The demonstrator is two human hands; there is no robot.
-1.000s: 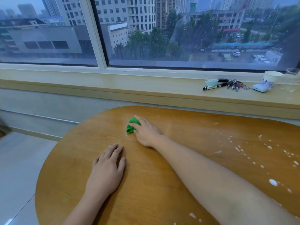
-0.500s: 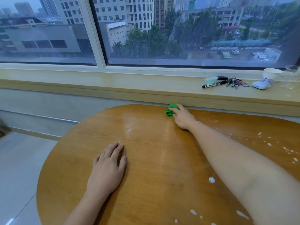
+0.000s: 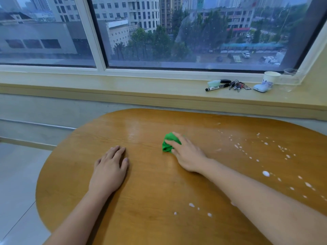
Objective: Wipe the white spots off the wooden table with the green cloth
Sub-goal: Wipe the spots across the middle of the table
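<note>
Now right hand point(image 3: 187, 154) presses bunched green cloth point(image 3: 168, 143); left hand point(image 3: 108, 171) lies flat, open.

From my feed: an upper-floor room in a city bldg, home or office, I can't tell which. A wide window point(image 3: 177, 32) looks down on high-rises, trees & a car park. On the sill point(image 3: 123, 92) lie a marker point(image 3: 217, 87), keys point(image 3: 237, 85) & a paper cup point(image 3: 270, 79); a round wooden table point(image 3: 141, 174) stands on pale floor tiles point(image 3: 16, 183).

Bunched green cloth point(image 3: 169, 142) mid-table point(image 3: 141, 183)
</note>
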